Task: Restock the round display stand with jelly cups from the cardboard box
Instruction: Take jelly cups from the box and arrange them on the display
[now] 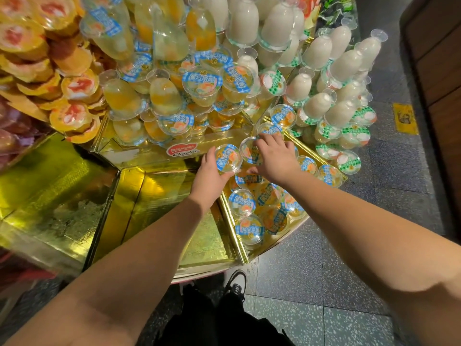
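Jelly cups (259, 211) with blue-checked lids lie heaped in the near wedge compartment of the round display stand (159, 211), whose gold foil dividers shine beside an unfilled gold section to its left. Closest to the camera, a dark trouser leg and a black-and-white shoe (235, 283) stand on the speckled floor (324, 283) under the stand's rim.

Above the heap, both bare forearms reach in. The left hand (208, 177) holds one blue-lidded cup (228, 158) from below and behind, its thumb and fingers curled around the rim, lid facing the camera. The right hand (273, 157) lies palm down just beside it, its fingers bent over the rim of a second blue-lidded cup (249, 151); the two cups touch or nearly so.

Just past the hands, a red oval label (181, 149) sits on the gold shelf front. Farther back, more blue-lidded cups are piled in a sloping stack (174, 78). To the right stands a bank of white jelly cups with green-checked lids (336, 96); to the far left, orange-wrapped round snacks (50, 58) crowd the next section.
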Demonstrator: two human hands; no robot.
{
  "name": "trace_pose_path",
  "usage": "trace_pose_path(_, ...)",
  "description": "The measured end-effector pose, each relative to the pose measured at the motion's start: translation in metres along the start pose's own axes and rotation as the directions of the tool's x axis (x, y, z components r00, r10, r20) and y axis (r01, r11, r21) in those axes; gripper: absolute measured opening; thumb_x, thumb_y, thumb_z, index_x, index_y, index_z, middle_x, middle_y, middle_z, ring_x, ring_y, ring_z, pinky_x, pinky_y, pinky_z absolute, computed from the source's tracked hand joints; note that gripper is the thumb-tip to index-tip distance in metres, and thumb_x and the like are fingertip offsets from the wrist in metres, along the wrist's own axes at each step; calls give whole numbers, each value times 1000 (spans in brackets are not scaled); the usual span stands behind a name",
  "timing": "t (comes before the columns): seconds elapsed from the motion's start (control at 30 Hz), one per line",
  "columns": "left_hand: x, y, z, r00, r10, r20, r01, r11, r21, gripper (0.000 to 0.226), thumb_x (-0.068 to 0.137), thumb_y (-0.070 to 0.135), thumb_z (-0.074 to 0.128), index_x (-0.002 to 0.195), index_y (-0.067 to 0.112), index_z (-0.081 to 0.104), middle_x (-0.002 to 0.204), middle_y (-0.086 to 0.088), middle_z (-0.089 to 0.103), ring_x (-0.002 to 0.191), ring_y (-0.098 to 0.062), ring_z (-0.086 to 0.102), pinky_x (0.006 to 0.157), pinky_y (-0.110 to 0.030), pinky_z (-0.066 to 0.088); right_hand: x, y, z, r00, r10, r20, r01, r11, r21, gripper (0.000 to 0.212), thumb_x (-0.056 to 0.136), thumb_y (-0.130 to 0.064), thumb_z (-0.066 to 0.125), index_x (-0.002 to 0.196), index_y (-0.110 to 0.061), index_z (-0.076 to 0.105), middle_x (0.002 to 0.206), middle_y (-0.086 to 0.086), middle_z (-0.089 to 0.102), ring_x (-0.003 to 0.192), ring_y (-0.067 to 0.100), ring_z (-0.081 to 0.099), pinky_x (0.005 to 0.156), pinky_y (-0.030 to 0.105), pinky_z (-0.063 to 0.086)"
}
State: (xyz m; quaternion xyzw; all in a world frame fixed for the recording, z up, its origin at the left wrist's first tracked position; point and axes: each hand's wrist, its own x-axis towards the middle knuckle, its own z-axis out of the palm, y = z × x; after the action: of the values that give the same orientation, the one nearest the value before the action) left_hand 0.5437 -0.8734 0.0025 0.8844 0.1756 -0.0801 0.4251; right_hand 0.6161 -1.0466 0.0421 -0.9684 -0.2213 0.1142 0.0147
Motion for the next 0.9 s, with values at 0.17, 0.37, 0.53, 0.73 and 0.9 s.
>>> trace_pose_path(0.17,-2,2,-2,999,-41,-8,41,999,8,96,86,35,76,157,15,15,160,-7,28,141,-25,38,105,-37,42,-7,2,-4,1000,9,15,-9,1000,11,79,85,-55,68,147,-19,35,159,3,25,146,25,20,111,48,25)
trace_pose_path(0.37,-3,5,-7,995,-99,-13,100,994,43,96,85,28,77,156,14,15,160,-7,25,139,-28,40,105,-41,43,-24,8,-8,999,31,-35,-29,998,56,64,89,-46,65,143,-22,40,153,3,31,143,26,26,112,47,25)
trace_pose_path(0.53,-26,4,-27,995,-72,-66,73,997,6,69,91,17,68,150,13,34,148,-8,39,130,-23,48,100,-32,42,-42,-1,-20,998,64,-11,-62,987,148,54,92,-39,62,139,-19,44,146,7,40,134,32,39,108,47,31)
trace_pose_path(0.73,-81,-10,-110,972,-128,-199,92,979,-183,38,95,20,62,132,12,55,126,-5,61,98,-12,55,87,-25,42,-41,-59,-77,998,-4,-57,26,921,388,52,93,-32,60,139,-13,46,131,7,57,117,26,56,93,36,45)
trace_pose_path(0.9,-131,-52,-202,924,-185,-336,104,964,-243,31,98,19,59,127,8,58,118,-6,63,101,-18,58,76,-18,36,-26,-166,-117,976,-200,-82,216,891,399,39,92,-28,60,127,-11,57,119,8,66,109,28,62,91,37,50)
